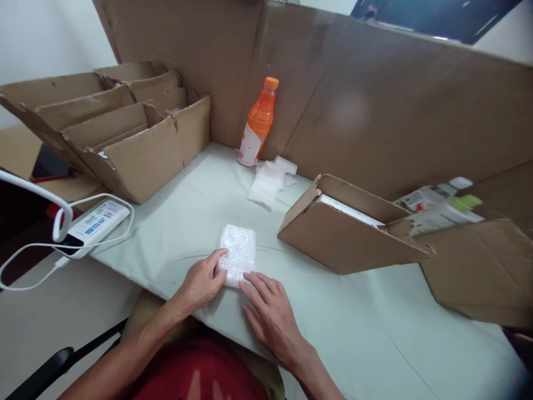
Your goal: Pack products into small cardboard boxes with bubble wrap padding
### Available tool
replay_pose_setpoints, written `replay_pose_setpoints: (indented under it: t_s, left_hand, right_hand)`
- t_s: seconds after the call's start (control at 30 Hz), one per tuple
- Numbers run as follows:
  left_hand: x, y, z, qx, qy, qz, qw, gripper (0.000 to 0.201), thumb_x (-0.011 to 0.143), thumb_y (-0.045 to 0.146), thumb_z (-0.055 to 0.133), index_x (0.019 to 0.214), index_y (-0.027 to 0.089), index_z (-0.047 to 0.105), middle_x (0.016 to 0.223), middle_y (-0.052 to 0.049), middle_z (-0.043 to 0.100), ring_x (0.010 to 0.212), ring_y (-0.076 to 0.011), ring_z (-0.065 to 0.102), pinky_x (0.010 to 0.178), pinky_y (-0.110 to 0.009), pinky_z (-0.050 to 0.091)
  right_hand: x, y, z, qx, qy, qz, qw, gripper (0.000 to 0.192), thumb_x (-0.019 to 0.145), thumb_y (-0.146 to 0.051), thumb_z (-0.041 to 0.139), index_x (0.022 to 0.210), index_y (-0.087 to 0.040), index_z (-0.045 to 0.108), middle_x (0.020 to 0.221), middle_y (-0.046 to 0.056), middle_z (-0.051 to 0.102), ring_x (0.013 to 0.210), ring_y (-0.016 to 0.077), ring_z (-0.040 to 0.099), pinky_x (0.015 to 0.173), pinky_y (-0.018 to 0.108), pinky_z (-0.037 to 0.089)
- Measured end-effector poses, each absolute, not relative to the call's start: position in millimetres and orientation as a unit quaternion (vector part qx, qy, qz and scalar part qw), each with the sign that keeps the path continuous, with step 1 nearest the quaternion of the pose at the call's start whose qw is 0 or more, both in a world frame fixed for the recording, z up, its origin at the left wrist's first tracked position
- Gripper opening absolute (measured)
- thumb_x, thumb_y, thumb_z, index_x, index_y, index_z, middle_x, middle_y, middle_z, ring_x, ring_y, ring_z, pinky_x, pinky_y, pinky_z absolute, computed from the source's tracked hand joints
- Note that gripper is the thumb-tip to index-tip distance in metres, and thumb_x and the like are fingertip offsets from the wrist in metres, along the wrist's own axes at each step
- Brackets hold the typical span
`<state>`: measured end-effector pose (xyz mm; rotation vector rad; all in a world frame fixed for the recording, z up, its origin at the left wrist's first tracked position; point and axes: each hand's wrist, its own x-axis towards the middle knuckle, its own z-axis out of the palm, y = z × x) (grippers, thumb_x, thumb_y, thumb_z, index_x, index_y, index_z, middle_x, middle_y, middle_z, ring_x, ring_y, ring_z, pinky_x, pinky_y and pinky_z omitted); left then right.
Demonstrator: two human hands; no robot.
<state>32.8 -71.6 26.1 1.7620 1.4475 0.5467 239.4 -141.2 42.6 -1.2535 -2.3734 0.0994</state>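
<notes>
A small, flat packet of clear bubble wrap (240, 244) lies on the pale green table cover (350, 322) near its front edge. My left hand (203, 282) grips the packet's left side, with fingertips on top of it. At the packet's lower right corner, my right hand (271, 312) rests with its fingers stretched out and slightly apart, the fingertips touching the corner. Whatever the bubble wrap may contain cannot be made out.
Loose bubble wrap pieces (268, 180) lie by an orange drink bottle (259, 122) against the cardboard wall (353, 100). A divided cardboard box (154, 158) stands left, near a white power bank (97, 225) with a cable. At right are a cardboard holder (350, 239) and a green-capped bottle (447, 214).
</notes>
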Motion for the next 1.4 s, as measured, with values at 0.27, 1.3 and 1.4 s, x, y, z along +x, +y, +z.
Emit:
replay_pose_setpoints:
  t_s: [0.27,1.3,1.4]
  left_hand:
    - [21,-70,29,0.726,0.476,0.305,0.391,0.072,0.080,0.028,0.058,0.147,0.014,0.038,0.125,-0.012,0.064,0.115,-0.0239,0.059,0.102,-0.038,0.044]
    - [31,-69,13,0.722,0.537,0.342,0.271,0.031,0.088,0.021,0.051,0.117,0.020,0.062,0.107,-0.007,0.063,0.097,-0.0214,0.062,0.087,-0.036,0.052]
    - [27,-71,12,0.687,0.559,0.365,0.288,0.037,0.088,0.028,0.055,0.124,0.019,0.058,0.110,-0.009,0.061,0.092,-0.0208,0.062,0.082,-0.037,0.054]
  right_hand:
    - [238,-100,20,-0.445,-0.866,0.066,0.217,0.031,0.094,-0.009,0.048,0.121,-0.017,0.062,0.113,0.012,0.073,0.103,0.0255,0.064,0.080,0.040,0.048]
    - [234,-101,44,-0.454,-0.869,0.082,0.177,0.040,0.085,-0.023,0.067,0.124,-0.021,0.061,0.129,0.015,0.063,0.117,0.0317,0.055,0.095,0.049,0.043]
    - [231,-91,34,-0.463,-0.866,0.081,0.170,0.036,0.088,-0.019,0.063,0.124,-0.019,0.062,0.124,0.014,0.067,0.114,0.0304,0.058,0.093,0.047,0.044]
